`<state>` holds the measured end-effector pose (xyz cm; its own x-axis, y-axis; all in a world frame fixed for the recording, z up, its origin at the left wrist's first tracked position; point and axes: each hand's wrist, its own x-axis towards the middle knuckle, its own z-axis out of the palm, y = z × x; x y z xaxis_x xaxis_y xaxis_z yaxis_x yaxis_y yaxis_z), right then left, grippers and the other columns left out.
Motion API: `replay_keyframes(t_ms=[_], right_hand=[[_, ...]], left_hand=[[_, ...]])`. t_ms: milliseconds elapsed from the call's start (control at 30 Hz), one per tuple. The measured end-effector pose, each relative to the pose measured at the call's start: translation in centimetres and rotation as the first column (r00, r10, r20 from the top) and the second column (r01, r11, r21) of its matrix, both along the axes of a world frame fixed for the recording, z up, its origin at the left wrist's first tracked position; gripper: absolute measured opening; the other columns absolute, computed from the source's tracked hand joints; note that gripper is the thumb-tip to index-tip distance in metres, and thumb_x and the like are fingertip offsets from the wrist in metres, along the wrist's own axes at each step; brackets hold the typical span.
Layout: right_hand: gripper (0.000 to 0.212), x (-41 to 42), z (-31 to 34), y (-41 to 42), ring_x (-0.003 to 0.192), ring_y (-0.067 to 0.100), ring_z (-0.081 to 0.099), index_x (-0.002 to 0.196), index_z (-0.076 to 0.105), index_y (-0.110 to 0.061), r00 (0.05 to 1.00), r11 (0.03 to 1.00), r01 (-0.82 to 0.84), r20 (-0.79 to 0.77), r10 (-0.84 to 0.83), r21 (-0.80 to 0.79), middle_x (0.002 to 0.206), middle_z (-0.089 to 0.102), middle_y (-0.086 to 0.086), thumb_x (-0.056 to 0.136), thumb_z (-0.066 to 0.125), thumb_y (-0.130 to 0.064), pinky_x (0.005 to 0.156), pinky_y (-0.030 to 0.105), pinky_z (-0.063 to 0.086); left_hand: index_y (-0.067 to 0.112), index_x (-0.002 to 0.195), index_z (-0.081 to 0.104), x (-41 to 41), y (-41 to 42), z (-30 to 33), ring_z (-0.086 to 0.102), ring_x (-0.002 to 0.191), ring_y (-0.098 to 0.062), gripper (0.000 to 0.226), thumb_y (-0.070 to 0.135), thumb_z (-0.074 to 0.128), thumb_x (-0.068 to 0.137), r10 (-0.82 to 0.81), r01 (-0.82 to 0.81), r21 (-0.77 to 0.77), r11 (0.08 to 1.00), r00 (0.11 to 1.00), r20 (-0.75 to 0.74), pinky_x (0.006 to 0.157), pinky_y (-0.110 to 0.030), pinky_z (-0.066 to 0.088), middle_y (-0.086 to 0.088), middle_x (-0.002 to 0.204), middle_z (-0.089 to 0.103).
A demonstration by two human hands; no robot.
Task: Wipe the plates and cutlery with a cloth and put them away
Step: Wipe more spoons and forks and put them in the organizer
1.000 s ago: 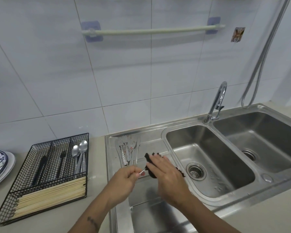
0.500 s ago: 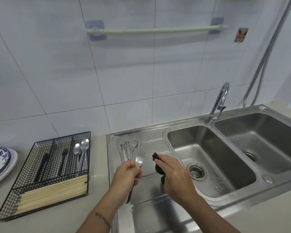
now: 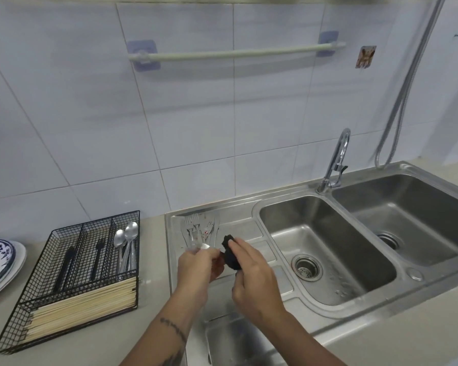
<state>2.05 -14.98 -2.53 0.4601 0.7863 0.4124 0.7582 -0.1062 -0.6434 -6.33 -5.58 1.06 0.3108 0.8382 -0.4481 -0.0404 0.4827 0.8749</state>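
The person's left hand (image 3: 196, 264) is clenched round a piece of cutlery (image 3: 205, 247) held over the sink's draining board (image 3: 249, 228). Only a blurred silver end shows past the fingers, so whether it is a fork or a spoon cannot be told. Just to its 3 o'clock, the right hand (image 3: 254, 281) grips a bunched black cloth (image 3: 230, 256) that touches that silver end; most of the cloth is hidden under the fingers.

Beyond the hands, toward 12 o'clock, a small heap of forks (image 3: 200, 228) lies on the draining board, tines pointing away. Their handles are covered by the left hand and they overlap too closely to count.

At 9 o'clock from the hands, a black wire cutlery tray (image 3: 72, 281) sits on the table (image 3: 154, 260). Its right-hand compartment holds spoons (image 3: 126, 240), the two compartments beside it hold dark utensils (image 3: 82, 260) that are hard to identify through the mesh, and the near compartment is packed with pale chopsticks (image 3: 82, 302) lying crosswise.

At the far 9 o'clock edge, stacked plates (image 3: 0, 265), the top one patterned blue and white, are cut off by the frame.

At 3 o'clock are two steel sink basins (image 3: 328, 249), the farther one partly out of view, with a chrome tap (image 3: 336, 159) between them at the back.
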Motion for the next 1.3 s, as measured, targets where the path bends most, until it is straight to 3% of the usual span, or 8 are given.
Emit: replay_keyframes(t_ms=[100,200,400,533,767,867,1067,1300], right_hand=[[0.064,0.5,-1.0,-0.3,0.131,0.016,0.043,0.14,0.049,-0.012,0.993,0.998,-0.051,0.106,0.049,0.022,0.143,0.048,0.001,0.078,0.046,0.003,0.11,0.035,0.039],[0.068,2.0,-1.8,-1.0,0.129,0.021,0.048,0.137,0.053,-0.011,0.992,0.998,0.049,0.115,-0.044,-0.04,0.141,0.051,0.003,0.073,0.052,0.011,0.112,0.048,0.035],[0.071,-0.3,-0.7,-1.1,0.135,0.017,0.042,0.138,0.052,-0.013,0.978,0.995,-0.089,0.189,0.094,-0.034,0.144,0.049,0.003,0.07,0.043,0.005,0.118,0.042,0.023],[0.071,1.1,-1.2,-1.8,0.131,0.017,0.046,0.136,0.053,-0.015,0.988,0.998,0.008,0.156,0.003,-0.069,0.142,0.05,-0.001,0.069,0.05,0.008,0.115,0.047,0.029],[0.072,1.0,-0.6,-1.8,0.134,0.019,0.043,0.137,0.052,-0.014,0.952,0.992,-0.124,0.281,0.119,-0.001,0.144,0.049,0.003,0.07,0.059,0.01,0.111,0.043,0.037],[0.071,2.6,-1.0,-2.6,0.131,0.022,0.048,0.133,0.056,-0.013,0.95,0.998,-0.057,0.309,0.055,-0.002,0.141,0.053,0.003,0.067,0.066,0.01,0.106,0.049,0.042],[0.049,1.7,-0.1,-1.9,0.118,0.023,0.053,0.122,0.064,-0.014,0.905,0.997,-0.07,0.422,0.045,0.043,0.129,0.061,0.002,0.079,0.042,-0.007,0.102,0.043,0.044],[0.043,2.7,0.2,-1.5,0.099,0.021,0.057,0.112,0.067,-0.015,0.909,0.995,-0.057,0.416,0.017,0.083,0.112,0.064,0.0,0.071,0.06,-0.001,0.083,0.035,0.052]], left_hand=[[-0.002,0.092,0.064,-0.3,0.1,1.2,0.071,0.073,-0.029,0.009,-0.004,0.055,0.09,0.062,-0.05,-0.098,0.994,0.992,0.114,0.068,-0.035,0.056,-0.016,0.071,0.072],[0.003,0.103,0.06,-0.9,-0.3,1.6,0.072,0.079,-0.032,0.012,-0.003,0.05,0.097,0.037,-0.032,-0.049,0.998,0.995,0.097,0.07,-0.036,0.057,-0.022,0.084,0.072],[-0.01,0.115,0.059,-1.2,-1.7,1.4,0.074,0.078,-0.03,0.02,-0.003,0.05,0.099,-0.062,0.062,-0.003,0.998,0.996,0.07,0.06,-0.032,0.061,-0.027,0.094,0.073],[-0.003,0.119,0.053,-1.6,-1.9,1.2,0.075,0.081,-0.033,0.02,0.006,0.041,0.105,-0.037,0.04,-0.044,0.998,0.998,0.06,0.071,-0.039,0.059,-0.025,0.087,0.074],[-0.011,0.115,0.057,-2.0,-2.2,1.5,0.071,0.079,-0.031,0.026,0.004,0.041,0.102,0.054,-0.041,-0.101,0.994,0.989,0.138,0.071,-0.036,0.055,-0.019,0.072,0.074],[0.003,0.115,0.054,-3.0,-2.0,1.3,0.072,0.084,-0.034,0.02,0.002,0.039,0.101,0.114,-0.091,-0.132,0.987,0.978,0.175,0.074,-0.038,0.055,-0.025,0.085,0.073],[0.007,0.102,0.058,-3.7,-2.2,1.0,0.071,0.095,-0.037,0.014,0.004,0.045,0.098,0.106,-0.016,-0.29,0.957,0.949,0.298,0.092,-0.043,0.054,-0.027,0.105,0.07],[0.0,0.103,0.059,-4.0,-2.3,0.5,0.071,0.102,-0.035,0.011,0.0,0.048,0.101,-0.051,0.078,-0.071,0.994,0.942,0.331,0.087,-0.039,0.055,-0.023,0.106,0.072]])
